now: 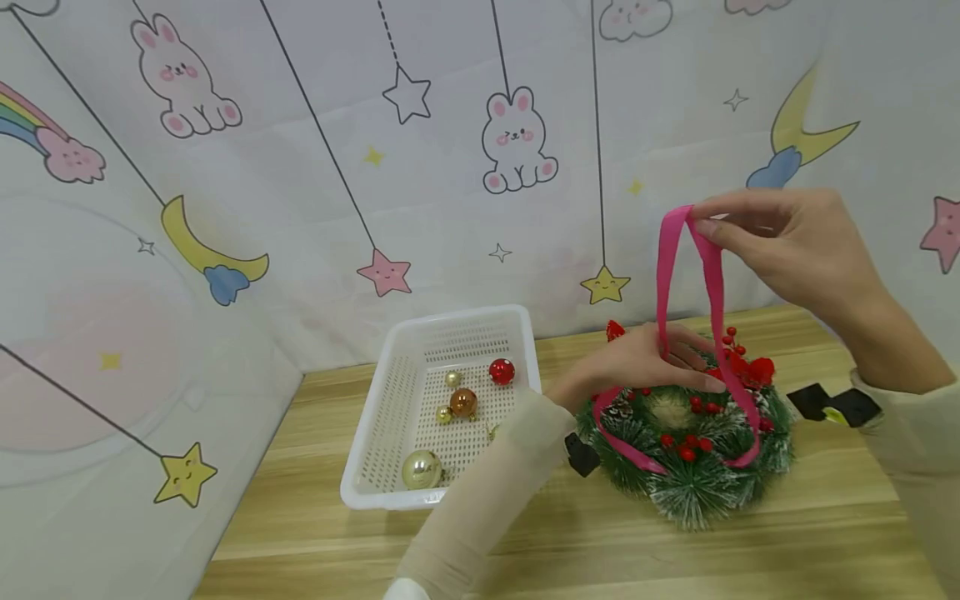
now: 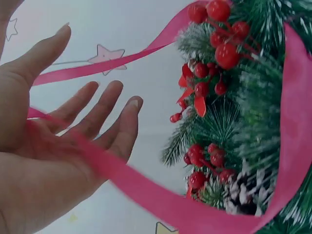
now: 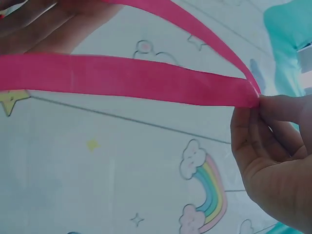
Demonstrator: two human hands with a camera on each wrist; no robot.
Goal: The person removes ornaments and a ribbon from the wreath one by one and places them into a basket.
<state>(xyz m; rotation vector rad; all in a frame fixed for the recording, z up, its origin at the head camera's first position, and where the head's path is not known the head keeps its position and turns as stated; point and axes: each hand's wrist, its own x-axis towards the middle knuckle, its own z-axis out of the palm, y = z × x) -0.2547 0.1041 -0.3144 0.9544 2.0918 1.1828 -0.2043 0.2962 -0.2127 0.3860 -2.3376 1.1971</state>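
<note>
High above the wreath, my right hand [image 1: 797, 246] pinches the top of a pink ribbon [image 1: 667, 267] between thumb and fingertips. The ribbon hangs from there in a loop, its lower part lying over a green Christmas wreath [image 1: 693, 496] trimmed with red berries, red flowers and pine cones. Between the two hanging strands is my left hand [image 1: 637, 357], over the back of the wreath. In the left wrist view its fingers are spread and relaxed, and the ribbon [image 2: 146, 187] runs across the palm without being gripped. Whether the ribbon is fixed to the wreath is hidden.
Left of the wreath stands a white perforated basket [image 1: 397, 498] on the wooden table [image 1: 300, 517]. Inside are a red bauble [image 1: 502, 372], a brown bauble [image 1: 463, 403], a large gold bauble [image 1: 422, 470] and smaller gold ones. A printed cloth [image 1: 450, 208] hangs behind.
</note>
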